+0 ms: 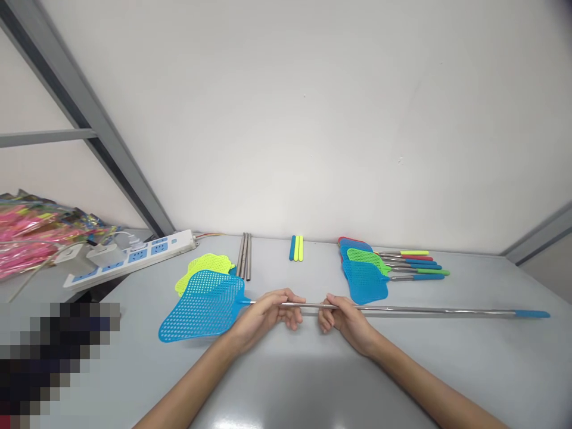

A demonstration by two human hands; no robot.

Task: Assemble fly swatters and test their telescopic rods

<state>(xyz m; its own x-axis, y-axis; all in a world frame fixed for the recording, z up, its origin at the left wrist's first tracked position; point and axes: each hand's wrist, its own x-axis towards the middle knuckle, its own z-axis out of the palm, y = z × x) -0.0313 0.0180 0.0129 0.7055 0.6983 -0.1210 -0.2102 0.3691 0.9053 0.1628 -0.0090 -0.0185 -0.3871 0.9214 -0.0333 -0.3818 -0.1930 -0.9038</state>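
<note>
Between my two hands runs a long fly swatter [205,304] with a blue mesh head at the left, a thin extended metal rod and a blue grip at the far right. My left hand [272,310] is closed round the rod close to the head. Farther right along the same rod, my right hand [342,316] pinches it with curled fingers. Just behind the blue head lies a yellow swatter head [203,268], partly covered. Bare metal tubes [245,256] lie behind my left hand.
Blue and yellow grips [296,248] lie near the wall. Several finished swatters [366,280] are stacked at the back right. A power strip [134,259] with plugged-in chargers crosses the left side, beside pink items in clear plastic [36,232]. The grey table [290,381] meets a white wall.
</note>
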